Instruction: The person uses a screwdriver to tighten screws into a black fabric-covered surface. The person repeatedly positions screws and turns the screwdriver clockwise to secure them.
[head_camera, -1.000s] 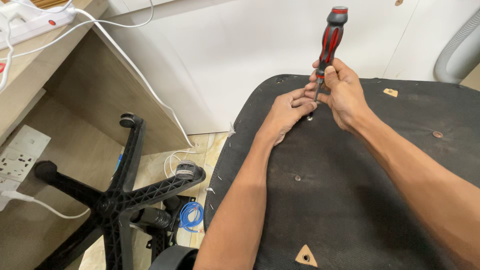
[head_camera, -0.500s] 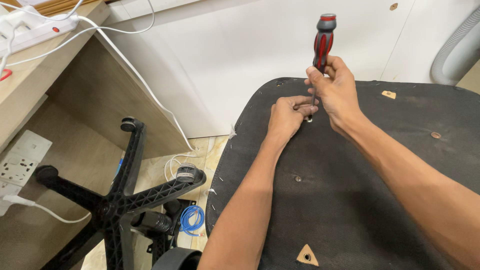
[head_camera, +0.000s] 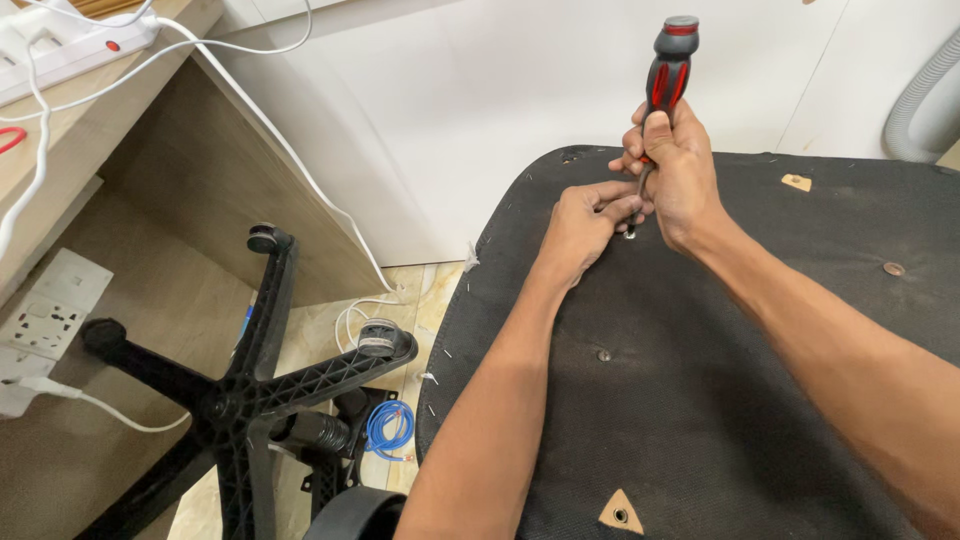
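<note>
Screwdriver (head_camera: 668, 75) with a red-and-black handle stands upright on the black fabric-covered chair seat underside (head_camera: 720, 400), its tip at a hole near the seat's far edge. Right hand (head_camera: 680, 165) is wrapped closed around the handle's lower part. Left hand (head_camera: 582, 225) lies on the seat, fingertips pinched around the shaft just beside the tip. Left of the seat lies a black five-star chair base (head_camera: 250, 390).

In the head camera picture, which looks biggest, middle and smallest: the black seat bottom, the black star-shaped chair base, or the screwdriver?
Largest to smallest, as they look:
1. Black seat bottom, which fills much of the picture.
2. Star-shaped chair base, partly cut off by the edge.
3. Screwdriver, gripped by the right hand.
</note>
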